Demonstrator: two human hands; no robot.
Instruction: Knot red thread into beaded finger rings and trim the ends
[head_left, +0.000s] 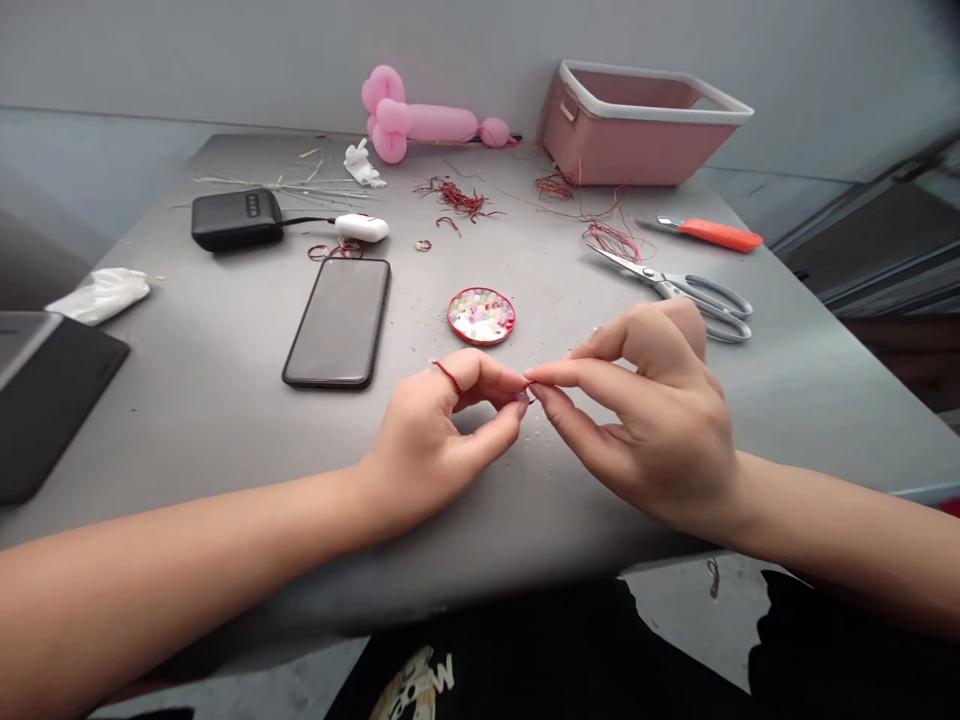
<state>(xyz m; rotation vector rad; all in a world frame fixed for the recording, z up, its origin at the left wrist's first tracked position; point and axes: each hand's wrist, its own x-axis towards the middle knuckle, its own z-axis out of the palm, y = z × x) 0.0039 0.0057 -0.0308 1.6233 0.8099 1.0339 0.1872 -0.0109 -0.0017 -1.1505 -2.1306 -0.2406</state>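
My left hand [442,425] and my right hand [645,410] meet fingertip to fingertip above the front part of the table. Between them is a short piece of dark red cord [529,386], with each hand pinching it between thumb and index finger. Most of the cord is hidden by the fingertips; whether a bead is on it I cannot tell. A thin red cord ring [448,375] goes round my left index finger. Just beyond my hands lies a round red-rimmed dish [451,325] holding small pale and coloured beads [481,312].
A phone [339,322], black power bank [236,220] and white earbud case [361,228] lie left. Scissors [694,290], an orange-handled cutter [720,235] and red cord [615,240] lie right. Behind are cut cord pieces [461,198], a pink balloon [442,122] and a pink bin [630,145].
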